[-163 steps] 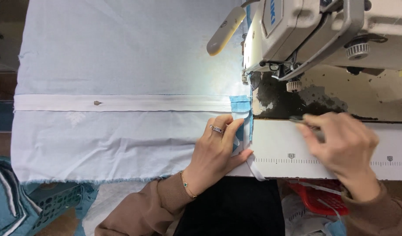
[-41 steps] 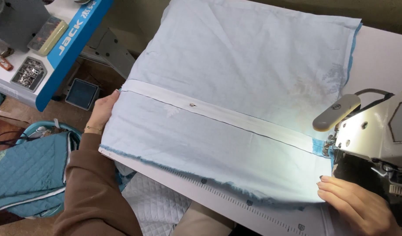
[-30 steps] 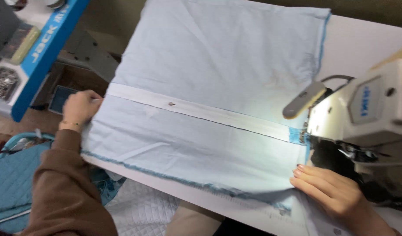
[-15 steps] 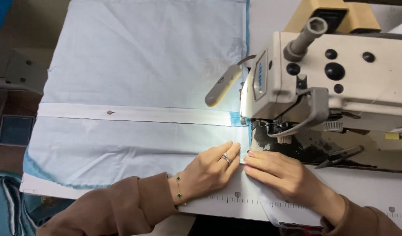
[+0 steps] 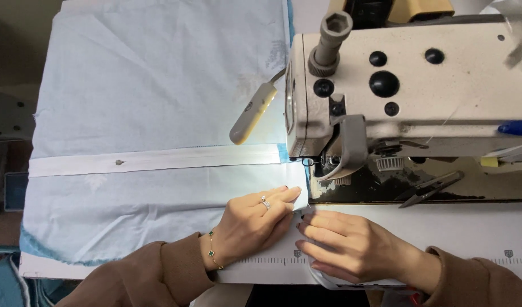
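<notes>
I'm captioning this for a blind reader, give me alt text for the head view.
Both hands press light blue fabric flat beside a cream sewing machine: left hand on its corner, right hand just below the needle area. Thread snips lie on the machine bed.

Black thread snips (image 5: 430,189) lie on the dark machine bed; a blue pen (image 5: 515,127) rests at the right edge. A cream lamp head (image 5: 251,112) hangs over the table.

Both arms in brown long sleeves, left hand (image 5: 251,224) wearing a silver ring with a small stone plus a thin gold wrist chain with dark green stones, dark polished nails on both, right hand (image 5: 352,247) ringless.
</notes>
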